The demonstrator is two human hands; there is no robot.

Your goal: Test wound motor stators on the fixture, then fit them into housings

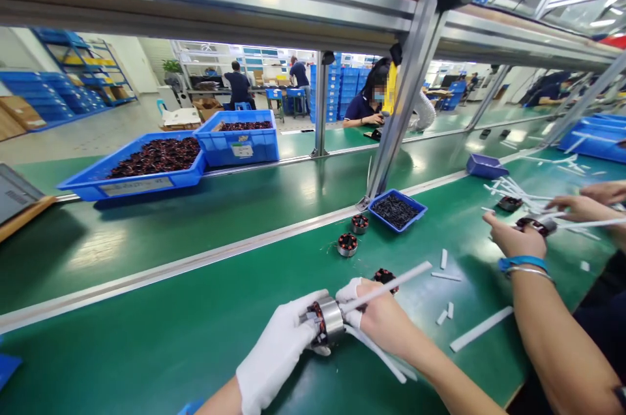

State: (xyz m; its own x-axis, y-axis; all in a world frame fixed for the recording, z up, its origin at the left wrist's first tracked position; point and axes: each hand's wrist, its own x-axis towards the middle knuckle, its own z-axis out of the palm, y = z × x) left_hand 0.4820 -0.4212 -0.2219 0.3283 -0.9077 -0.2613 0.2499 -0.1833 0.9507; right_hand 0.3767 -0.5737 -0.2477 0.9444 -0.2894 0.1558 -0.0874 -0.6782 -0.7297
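My left hand (278, 350), in a white glove, is closed round a round metal stator with copper windings (328, 321), held low over the green bench. My right hand (376, 317), bare but for white finger covers, pinches a long white tube (391, 285) whose end meets the stator. More white tubes (386, 357) run under my right wrist. Three more stators (347, 245) (360, 224) (385, 276) lie on the mat just beyond my hands.
A small blue tray of dark parts (397, 210) sits by a slanted metal post (398, 95). Short white tube pieces (444, 259) litter the mat. To the right, a co-worker's hands (516, 239) work on another stator. Large blue bins (147, 164) stand across the conveyor.
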